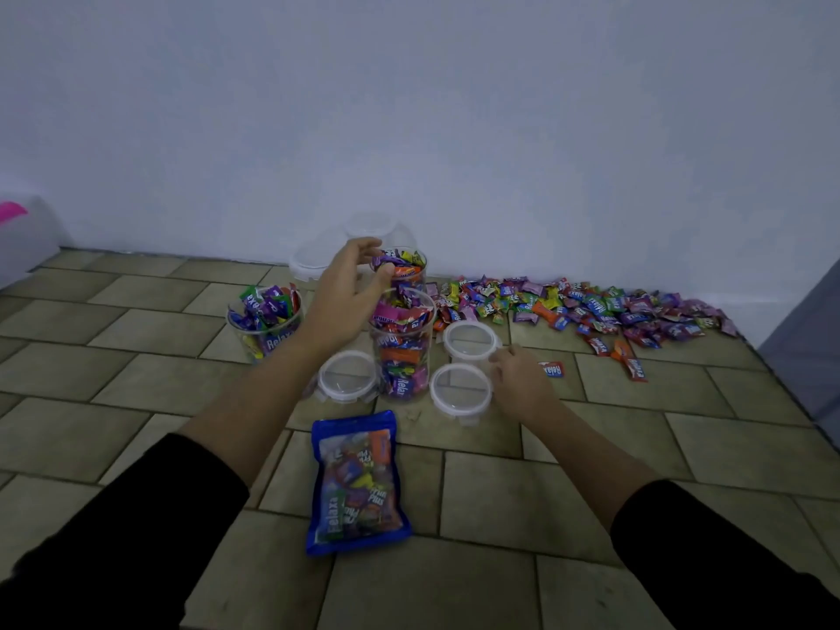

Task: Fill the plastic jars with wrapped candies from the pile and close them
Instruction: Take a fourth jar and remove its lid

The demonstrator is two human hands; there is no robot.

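Three clear plastic jars stand on the tiled floor, all filled with wrapped candies: a left jar (266,327), a tall near jar (402,352) and a far jar (404,268) behind it. My left hand (347,288) reaches over the far jar, thumb and fingers curled around the left side of its rim. Three round clear lids lie flat by the near jar: one to the left (347,377), one to the right (461,391), one behind that (470,341). My right hand (518,379) rests on the floor, fingertips touching the edges of the two right lids. The candy pile (586,306) spreads along the wall on the right.
A blue bag of candies (357,484) lies on the floor in front of the jars. Empty clear containers (318,261) stand against the wall behind the jars. A few loose candies (634,368) lie right of my right hand. A white box (27,238) sits far left.
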